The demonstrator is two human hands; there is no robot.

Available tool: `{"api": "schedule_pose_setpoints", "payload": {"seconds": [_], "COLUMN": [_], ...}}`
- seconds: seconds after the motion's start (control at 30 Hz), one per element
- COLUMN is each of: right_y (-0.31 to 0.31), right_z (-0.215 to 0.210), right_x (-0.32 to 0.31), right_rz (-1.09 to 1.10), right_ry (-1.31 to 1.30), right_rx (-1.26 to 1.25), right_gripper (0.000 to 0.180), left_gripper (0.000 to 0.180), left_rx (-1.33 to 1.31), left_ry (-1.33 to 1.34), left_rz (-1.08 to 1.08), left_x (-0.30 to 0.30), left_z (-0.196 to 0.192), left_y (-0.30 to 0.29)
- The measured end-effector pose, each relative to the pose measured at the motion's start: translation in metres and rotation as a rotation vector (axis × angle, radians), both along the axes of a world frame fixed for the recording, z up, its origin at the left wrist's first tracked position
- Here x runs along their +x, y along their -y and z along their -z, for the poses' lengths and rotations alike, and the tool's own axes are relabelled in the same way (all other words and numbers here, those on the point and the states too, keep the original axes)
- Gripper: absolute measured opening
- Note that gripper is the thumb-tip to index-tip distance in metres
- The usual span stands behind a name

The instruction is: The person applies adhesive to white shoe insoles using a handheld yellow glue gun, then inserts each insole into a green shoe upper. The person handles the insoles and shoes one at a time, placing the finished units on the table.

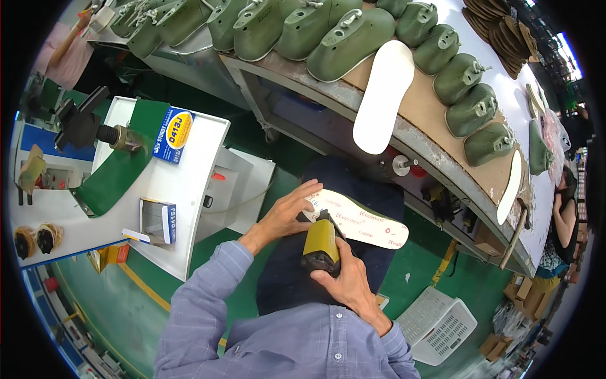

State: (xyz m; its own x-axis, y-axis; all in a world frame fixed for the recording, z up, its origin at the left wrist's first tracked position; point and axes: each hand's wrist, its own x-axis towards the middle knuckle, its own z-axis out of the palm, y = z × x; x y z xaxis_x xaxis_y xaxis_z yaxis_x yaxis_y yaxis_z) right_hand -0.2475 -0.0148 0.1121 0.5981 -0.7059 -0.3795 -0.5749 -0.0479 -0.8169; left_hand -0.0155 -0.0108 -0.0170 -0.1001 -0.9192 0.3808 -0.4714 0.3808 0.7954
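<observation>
A white insole board (369, 226) with red print lies sole-up across my lap, on a green shoe last (358, 205) whose edge shows along the far side. My left hand (285, 213) closes round its left end, with the fingers on top of the board. In my right hand (347, 278) is a yellow and black staple gun (320, 243), its front end over the left part of the board. The gun hides the spot beneath it, so I cannot tell whether it touches.
Ahead, a worn bench (303, 82) bears several green lasts (353, 41) and a loose white insole (384, 95). To my left, a white side table (202, 132) holds a blue-yellow box (173, 136). A white crate (442, 325) stands at right. Other people stand at both far sides.
</observation>
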Motion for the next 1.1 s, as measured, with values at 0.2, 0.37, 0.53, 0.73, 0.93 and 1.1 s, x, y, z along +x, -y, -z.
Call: {"api": "schedule_pose_setpoints", "payload": {"seconds": [0.2, 0.37, 0.53, 0.73, 0.93, 1.1], "right_y": [-0.003, -0.005, -0.007, -0.01, -0.016, -0.005], "right_z": [0.002, 0.004, 0.007, 0.008, 0.009, -0.027], "right_x": [0.004, 0.006, 0.007, 0.009, 0.016, -0.02], "right_rz": [-0.006, -0.009, -0.013, -0.004, 0.024, -0.125], "right_ry": [-0.011, -0.025, -0.027, -0.049, -0.079, -0.138], "right_rx": [-0.036, -0.043, -0.051, -0.111, -0.111, 0.044], "right_gripper": [0.087, 0.092, 0.098, 0.093, 0.094, 0.098], "left_gripper": [0.053, 0.053, 0.054, 0.056, 0.057, 0.074], "left_rx": [-0.013, -0.012, -0.004, -0.007, -0.015, -0.008], "left_ry": [-0.027, -0.007, -0.017, -0.03, -0.004, 0.093], "left_rz": [0.012, 0.004, 0.001, -0.006, -0.027, -0.015], "left_x": [0.001, 0.0, -0.002, -0.002, -0.007, -0.005], "left_z": [0.0, 0.0, 0.0, -0.002, 0.001, -0.004], "left_y": [0.002, 0.001, 0.002, 0.003, 0.001, -0.003]}}
